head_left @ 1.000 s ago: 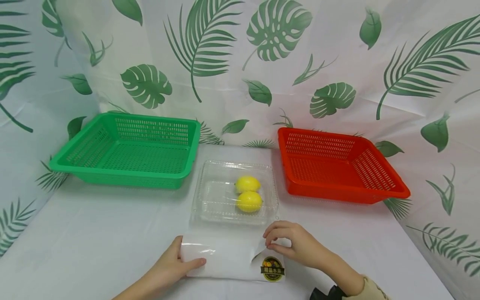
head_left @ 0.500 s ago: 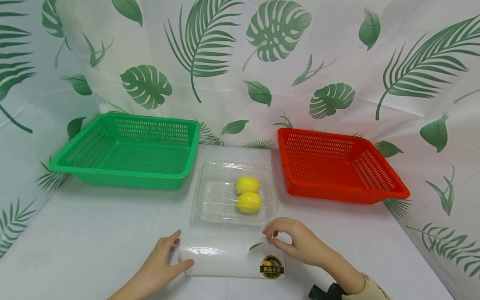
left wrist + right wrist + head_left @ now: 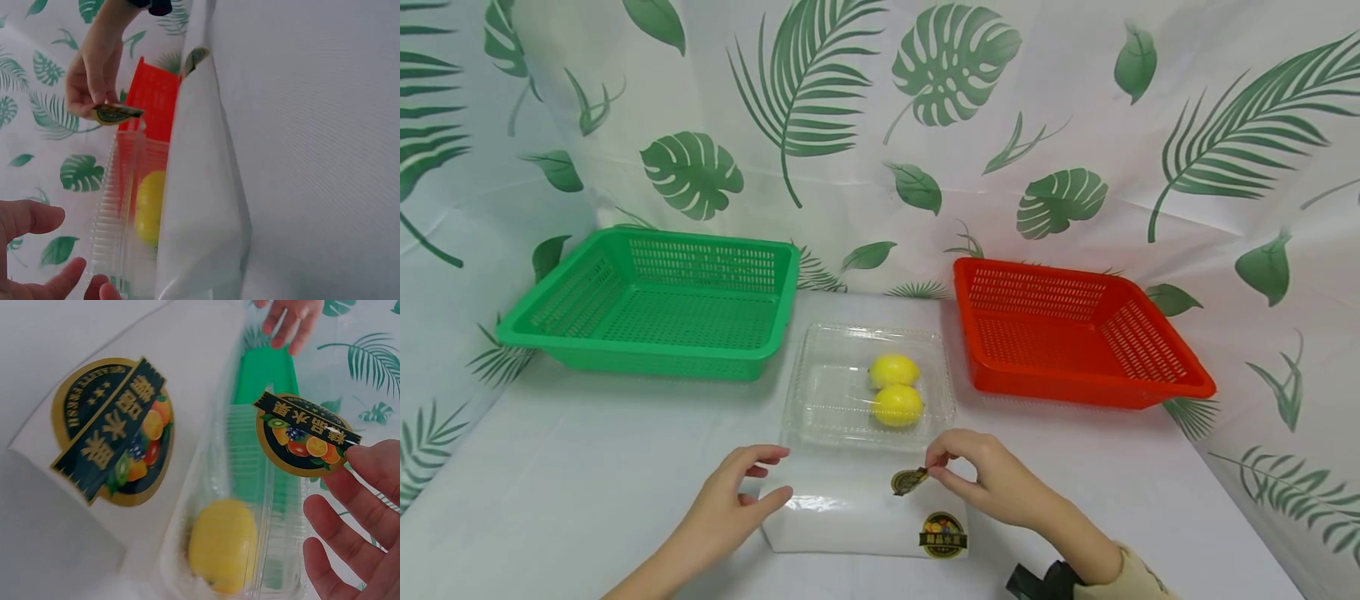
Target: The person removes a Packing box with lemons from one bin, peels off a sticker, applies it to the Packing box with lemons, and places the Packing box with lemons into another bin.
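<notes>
My right hand (image 3: 992, 479) pinches a round fruit sticker (image 3: 306, 434) by its edge, between thumb and fingertip. The sticker is black and gold with printed fruit, and hangs over the white sticker sheet (image 3: 850, 523) in the head view. A second sticker (image 3: 943, 535) lies on the sheet's right end. Near the sheet's left end my left hand (image 3: 726, 504) has thumb and fingers spread, holding nothing. Just beyond the sheet stands a clear plastic clamshell box (image 3: 831, 396), closed, with two yellow lemons (image 3: 898, 406) in its right half.
A green basket (image 3: 662, 354) stands at the back left and a red basket (image 3: 1075, 387) at the back right. Behind them hangs a white leaf-print cloth (image 3: 842, 208). A black wrist device (image 3: 1045, 581) sits by my right sleeve.
My left hand has released the sheet's left end and moved up over it. The sticker in my right hand has come off the sheet, and its printed face now shows.
</notes>
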{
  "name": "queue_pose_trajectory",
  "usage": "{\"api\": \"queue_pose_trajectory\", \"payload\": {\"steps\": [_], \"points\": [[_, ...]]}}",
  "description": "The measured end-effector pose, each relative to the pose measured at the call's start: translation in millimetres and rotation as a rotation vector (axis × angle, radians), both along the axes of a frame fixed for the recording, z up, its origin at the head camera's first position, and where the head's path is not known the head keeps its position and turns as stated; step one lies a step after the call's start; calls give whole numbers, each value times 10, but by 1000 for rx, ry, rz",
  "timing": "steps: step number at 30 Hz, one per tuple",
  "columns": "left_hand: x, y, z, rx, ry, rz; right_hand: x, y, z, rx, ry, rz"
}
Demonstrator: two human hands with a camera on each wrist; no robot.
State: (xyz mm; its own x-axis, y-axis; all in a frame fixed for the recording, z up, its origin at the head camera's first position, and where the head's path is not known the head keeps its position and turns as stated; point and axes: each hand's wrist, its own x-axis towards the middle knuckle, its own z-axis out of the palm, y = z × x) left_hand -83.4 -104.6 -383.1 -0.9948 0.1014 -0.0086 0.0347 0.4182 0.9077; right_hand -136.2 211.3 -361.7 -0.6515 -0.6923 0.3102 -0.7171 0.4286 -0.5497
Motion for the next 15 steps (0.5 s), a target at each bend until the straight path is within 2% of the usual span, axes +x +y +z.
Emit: {"api": "queue_pose_trajectory", "payload": {"steps": [4, 8, 15], "points": [[-28, 90, 28, 57, 42, -94, 0, -44, 31, -11, -5, 6], [-56, 188, 45, 67, 66, -171, 6, -89, 63, -8, -32, 5], [-156, 324, 57, 106, 42, -267, 7, -150, 81, -22, -71, 16]]}}
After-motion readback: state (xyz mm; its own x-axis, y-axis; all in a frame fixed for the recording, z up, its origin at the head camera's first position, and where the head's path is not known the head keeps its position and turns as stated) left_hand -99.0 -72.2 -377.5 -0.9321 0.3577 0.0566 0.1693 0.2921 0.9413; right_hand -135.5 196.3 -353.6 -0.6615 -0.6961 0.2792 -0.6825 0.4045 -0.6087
